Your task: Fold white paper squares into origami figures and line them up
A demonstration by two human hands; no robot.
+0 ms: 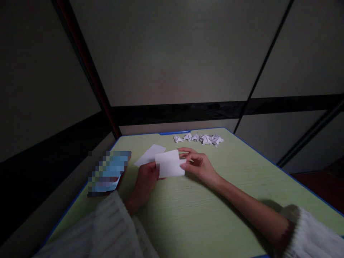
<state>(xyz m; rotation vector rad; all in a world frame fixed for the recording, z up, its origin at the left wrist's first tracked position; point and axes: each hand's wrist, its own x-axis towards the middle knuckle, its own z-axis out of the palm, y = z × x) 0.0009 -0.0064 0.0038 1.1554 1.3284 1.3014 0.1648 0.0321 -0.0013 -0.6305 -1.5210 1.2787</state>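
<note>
Green tabletop, white paper roughly crosswise

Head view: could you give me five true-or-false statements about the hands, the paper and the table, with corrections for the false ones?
1. The left hand and right hand both hold the same white paper. True.
2. The folded paper figures lie at the near edge of the table. False: they lie near its far edge.
3. Loose white paper lies on the table beyond the left hand. True.
4. The pixelated object lies to the right of both hands. False: it lies to their left.
5. The table has blue edging. True.
</note>
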